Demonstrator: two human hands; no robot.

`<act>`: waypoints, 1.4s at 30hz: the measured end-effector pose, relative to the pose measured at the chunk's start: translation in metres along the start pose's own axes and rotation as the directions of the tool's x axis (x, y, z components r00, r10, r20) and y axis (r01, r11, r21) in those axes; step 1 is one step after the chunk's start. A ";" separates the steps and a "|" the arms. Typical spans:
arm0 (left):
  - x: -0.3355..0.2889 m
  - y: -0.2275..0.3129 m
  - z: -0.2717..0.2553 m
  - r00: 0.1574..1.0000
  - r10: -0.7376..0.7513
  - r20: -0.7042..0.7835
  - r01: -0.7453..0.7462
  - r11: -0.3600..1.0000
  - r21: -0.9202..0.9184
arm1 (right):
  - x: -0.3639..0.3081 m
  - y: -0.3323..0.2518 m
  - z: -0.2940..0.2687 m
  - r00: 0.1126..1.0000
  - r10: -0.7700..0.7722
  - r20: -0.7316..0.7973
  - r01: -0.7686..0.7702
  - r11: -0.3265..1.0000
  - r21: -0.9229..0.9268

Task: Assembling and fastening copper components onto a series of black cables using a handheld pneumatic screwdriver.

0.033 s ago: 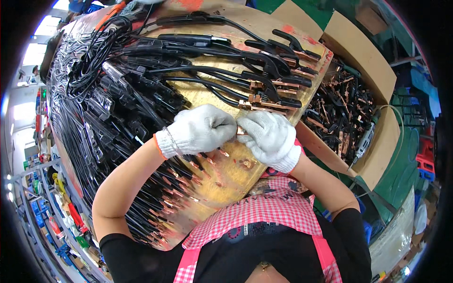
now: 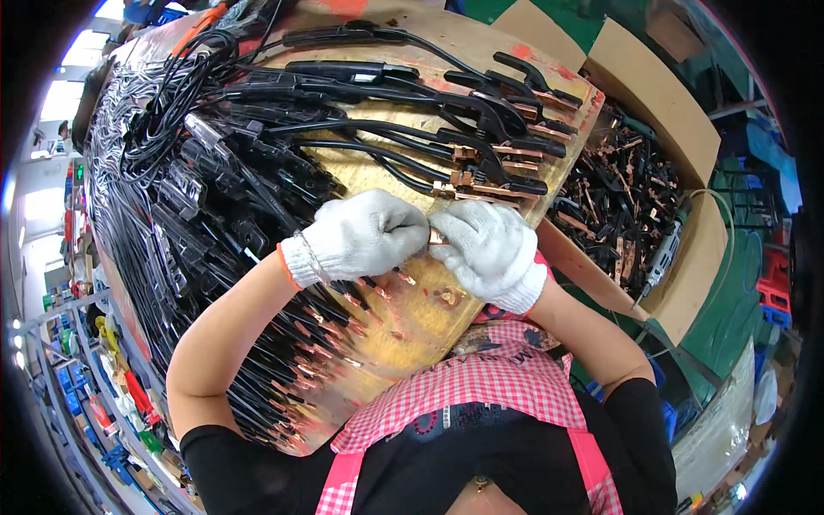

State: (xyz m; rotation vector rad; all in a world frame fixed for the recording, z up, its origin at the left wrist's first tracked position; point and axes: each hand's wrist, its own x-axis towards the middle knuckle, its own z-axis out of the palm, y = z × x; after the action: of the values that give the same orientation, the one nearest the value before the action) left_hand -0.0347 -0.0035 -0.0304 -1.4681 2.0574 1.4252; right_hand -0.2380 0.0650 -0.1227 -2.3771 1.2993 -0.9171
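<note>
White knit gloves cover both hands, which meet over the bare wood near the table's front edge. My left hand is closed in a pinch, its fingertips hiding whatever is between them. Closed as well, my right hand pinches a small copper piece that shows in the narrow gap between the hands. Just beyond them lie black welding electrode holders with copper jaws, cables running left. Under and beside my left wrist spread many black cables with stripped copper ends.
A large heap of black cables and plastic handles covers the left of the wooden table. At the right, an open cardboard box holds black and copper holder parts, with a green-grey power tool on its edge. Shelves stand far left.
</note>
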 end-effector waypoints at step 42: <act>-0.001 -0.009 0.017 0.920 0.340 -0.193 -0.215 0.853 0.477 | -0.008 -0.004 -0.021 0.997 0.034 -0.063 -0.032 0.999 0.022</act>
State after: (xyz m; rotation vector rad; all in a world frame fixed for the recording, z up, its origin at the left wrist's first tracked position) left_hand -0.0320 0.0103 -0.0431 -1.2553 2.6358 0.7618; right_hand -0.2521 0.0746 -0.1080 -2.3212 1.3412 -0.9985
